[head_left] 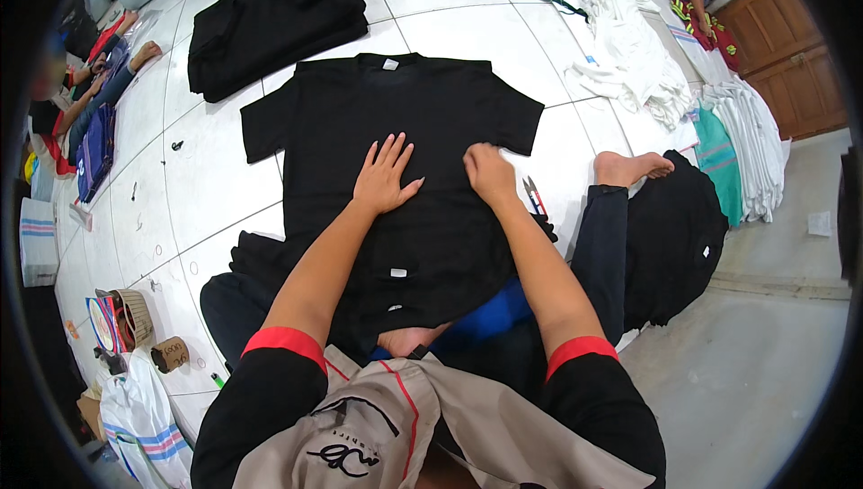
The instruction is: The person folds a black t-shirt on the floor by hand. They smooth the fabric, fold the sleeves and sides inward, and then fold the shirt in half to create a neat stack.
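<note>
A black short-sleeved T-shirt [398, 105] lies spread on the white tiles, its collar away from me and a small pale label at the neck. My left hand [388, 179] rests flat on its middle with the fingers apart. Near the shirt's right side edge, below the sleeve, my right hand [489, 169] is curled against the cloth. Whether its fingers pinch fabric is hidden. Closer to my lap is more black cloth with pale labels [398, 273]. Small pointed snips [534, 196] lie just right of the shirt, beside my right forearm.
A folded black garment stack [276, 24] sits at the far left. White garments [627, 51] heap at the far right, and a black cloth pile [674, 246] lies by my foot. At left are a basket [135, 317] and a cardboard roll [170, 354]. Other people sit around the edges.
</note>
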The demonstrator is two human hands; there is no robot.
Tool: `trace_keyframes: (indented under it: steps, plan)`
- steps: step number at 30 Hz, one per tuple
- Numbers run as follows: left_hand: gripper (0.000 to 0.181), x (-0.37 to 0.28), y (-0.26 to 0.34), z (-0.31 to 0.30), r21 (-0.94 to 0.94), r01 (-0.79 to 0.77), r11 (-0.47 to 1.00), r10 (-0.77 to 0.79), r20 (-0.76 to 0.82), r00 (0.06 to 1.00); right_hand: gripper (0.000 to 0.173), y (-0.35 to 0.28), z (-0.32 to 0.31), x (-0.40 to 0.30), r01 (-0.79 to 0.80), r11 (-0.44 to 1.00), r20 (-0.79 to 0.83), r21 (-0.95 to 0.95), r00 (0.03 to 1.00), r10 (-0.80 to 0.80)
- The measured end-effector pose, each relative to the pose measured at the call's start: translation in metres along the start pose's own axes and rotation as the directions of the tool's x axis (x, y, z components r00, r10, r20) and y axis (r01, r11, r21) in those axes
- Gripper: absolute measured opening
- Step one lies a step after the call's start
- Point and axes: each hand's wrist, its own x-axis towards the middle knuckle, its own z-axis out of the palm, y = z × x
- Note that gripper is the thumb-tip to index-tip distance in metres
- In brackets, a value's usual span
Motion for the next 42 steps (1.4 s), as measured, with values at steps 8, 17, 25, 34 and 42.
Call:
trace_keyframes:
  steps: [8,17,25,34,42]
  plan:
    - [0.045,-0.036,-0.014,-0.063,-0.283,0.17,0.944,-0.131,0.152,0.98,0.018,-0.008,-0.023,-0.029,0.023,0.996,0.266,0.086,0.963,-0.045]
    - [0.044,-0.175,-0.093,-0.115,-0.007,0.788,0.616,-0.765,0.233,0.6,0.04,-0.055,-0.035,-0.094,-0.574,0.752,0.295,-0.325,0.693,0.657]
    - [0.061,-0.177,-0.101,-0.147,0.117,0.841,0.528,-0.794,0.418,0.441,0.064,-0.047,-0.053,-0.092,-0.729,0.641,0.266,-0.239,0.586,0.766]
    - [0.051,-0.19,-0.116,-0.163,-0.416,0.848,0.328,-0.706,0.489,0.513,0.034,0.024,-0.033,-0.107,-0.786,0.541,0.502,0.299,0.612,0.611]
    - [0.049,-0.184,-0.129,-0.15,-0.299,0.868,0.397,-0.679,0.541,0.497,0.06,0.025,-0.044,-0.106,-0.656,0.753,0.416,0.056,0.701,0.579]
